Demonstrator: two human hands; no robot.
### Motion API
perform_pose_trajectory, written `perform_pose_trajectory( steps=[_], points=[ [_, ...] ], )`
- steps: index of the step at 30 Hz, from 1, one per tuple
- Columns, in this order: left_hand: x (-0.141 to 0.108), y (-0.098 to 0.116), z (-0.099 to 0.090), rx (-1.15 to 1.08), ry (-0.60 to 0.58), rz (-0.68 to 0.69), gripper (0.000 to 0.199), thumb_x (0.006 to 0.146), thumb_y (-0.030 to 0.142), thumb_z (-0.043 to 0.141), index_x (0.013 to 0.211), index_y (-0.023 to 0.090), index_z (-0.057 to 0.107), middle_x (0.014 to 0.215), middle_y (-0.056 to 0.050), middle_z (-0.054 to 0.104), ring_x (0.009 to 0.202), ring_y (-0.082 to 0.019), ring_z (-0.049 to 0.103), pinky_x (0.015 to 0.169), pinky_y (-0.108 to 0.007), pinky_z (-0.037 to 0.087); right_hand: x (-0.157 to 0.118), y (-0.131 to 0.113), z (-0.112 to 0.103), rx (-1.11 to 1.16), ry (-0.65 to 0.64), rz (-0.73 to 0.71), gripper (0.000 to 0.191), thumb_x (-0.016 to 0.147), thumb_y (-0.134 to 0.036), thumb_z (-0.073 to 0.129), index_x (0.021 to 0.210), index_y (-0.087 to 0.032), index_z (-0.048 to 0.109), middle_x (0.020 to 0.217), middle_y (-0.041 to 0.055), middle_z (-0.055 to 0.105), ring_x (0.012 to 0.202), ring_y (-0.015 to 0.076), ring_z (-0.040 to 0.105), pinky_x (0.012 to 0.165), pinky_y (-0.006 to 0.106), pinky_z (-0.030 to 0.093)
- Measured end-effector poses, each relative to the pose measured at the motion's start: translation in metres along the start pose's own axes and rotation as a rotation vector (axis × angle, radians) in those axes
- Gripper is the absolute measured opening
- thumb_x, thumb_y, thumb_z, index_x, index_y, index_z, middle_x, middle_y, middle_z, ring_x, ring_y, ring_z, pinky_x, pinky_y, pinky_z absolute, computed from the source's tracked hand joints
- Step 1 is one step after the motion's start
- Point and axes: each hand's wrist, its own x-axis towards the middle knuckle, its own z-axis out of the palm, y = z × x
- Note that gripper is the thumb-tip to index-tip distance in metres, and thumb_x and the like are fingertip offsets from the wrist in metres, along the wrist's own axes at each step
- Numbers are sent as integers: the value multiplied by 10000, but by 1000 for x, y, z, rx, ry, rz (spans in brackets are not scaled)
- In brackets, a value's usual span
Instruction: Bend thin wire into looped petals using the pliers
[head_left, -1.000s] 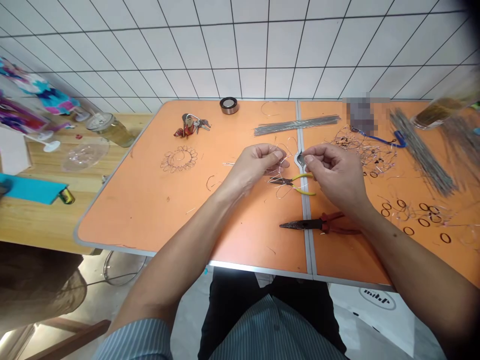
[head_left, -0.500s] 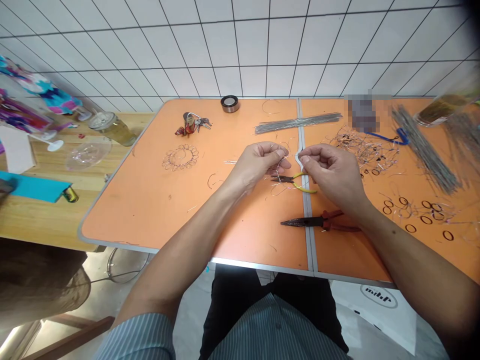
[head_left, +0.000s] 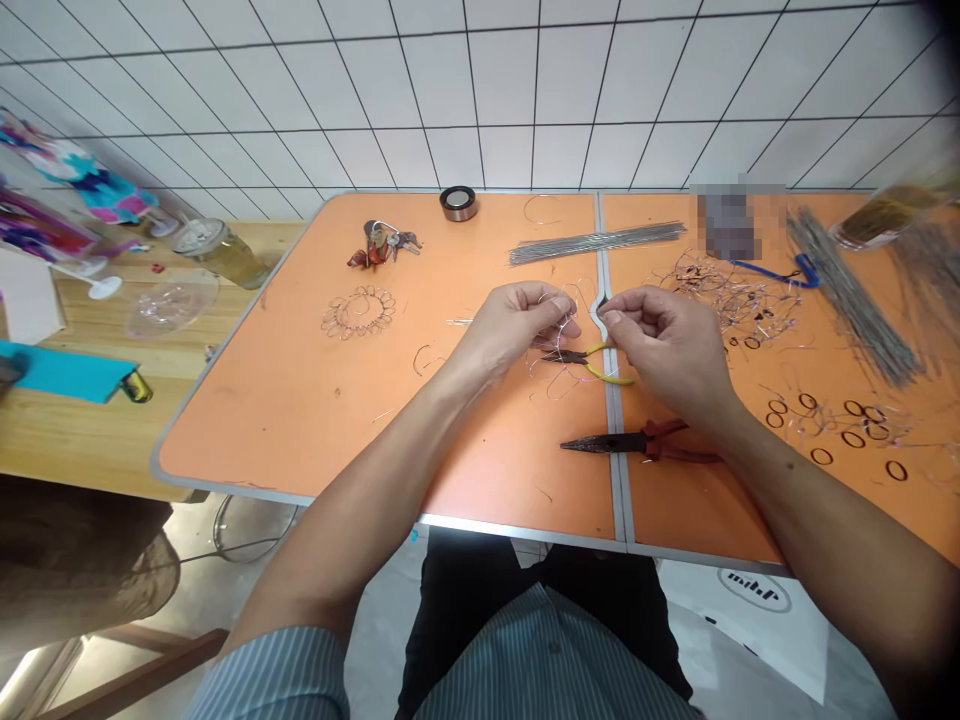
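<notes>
Thin looped wire (head_left: pixel 561 374) hangs from my left hand (head_left: pixel 525 318), whose thumb and fingers are pinched on it. Just to the right, my right hand (head_left: pixel 660 335) is closed, thumb against forefinger; whatever it pinches is too small to name. Small pliers with yellow handles (head_left: pixel 611 376) lie on the orange table (head_left: pixel 480 470) below the two hands. Nearer the front edge, larger pliers with red handles (head_left: pixel 667 442) lie partly under my right wrist. A flower-like wire ring (head_left: pixel 360 312) rests to the left.
Behind the hands lie straight wires (head_left: pixel 592 243), a tape roll (head_left: pixel 458 203) and keys (head_left: pixel 401 241). On the right are tangled wires (head_left: pixel 739 298), several dark rings (head_left: pixel 853 440), a wire bundle (head_left: pixel 855 300) and a tilted glass (head_left: pixel 877 217). A lidded cup (head_left: pixel 221 250) stands left.
The view has shifted slightly. Both hands stay nearly in place, and the wire loops at my left hand have turned a little.
</notes>
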Motion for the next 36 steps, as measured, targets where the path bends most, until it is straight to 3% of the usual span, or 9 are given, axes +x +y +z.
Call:
perform_pose_trajectory(
  steps=[15, 26, 31, 36],
  points=[
    [-2, 4, 2, 22, 6, -7, 219, 980, 333, 865, 872, 177, 754, 846, -57, 834, 709, -121, 722, 782, -265, 599, -2, -3, -2, -16, 13, -20, 74, 965, -338, 817, 916, -283, 812, 802, 29, 758, 707, 212, 686, 641, 366, 550],
    [-3, 4, 2, 24, -5, 1, 200, 987, 318, 846, 879, 174, 759, 853, -61, 842, 710, -119, 706, 770, -265, 590, -2, -5, -1, -12, 21, -18, 56, 958, -285, 796, 906, -270, 810, 796, 23, 749, 687, 200, 665, 661, 368, 540],
    [-3, 3, 1, 14, -23, 19, 293, 914, 408, 943, 882, 177, 766, 863, -57, 840, 725, -125, 705, 762, -268, 585, -2, -5, -1, -12, 14, -20, 84, 958, -351, 819, 913, -281, 806, 787, 24, 739, 692, 208, 660, 638, 363, 528],
    [-3, 3, 2, 9, -33, 26, 268, 904, 379, 940, 875, 179, 764, 857, -49, 830, 720, -127, 716, 762, -275, 593, -4, -6, 0, -4, -3, -20, 82, 958, -352, 817, 917, -281, 807, 772, 19, 733, 663, 200, 637, 626, 366, 512]
  ],
)
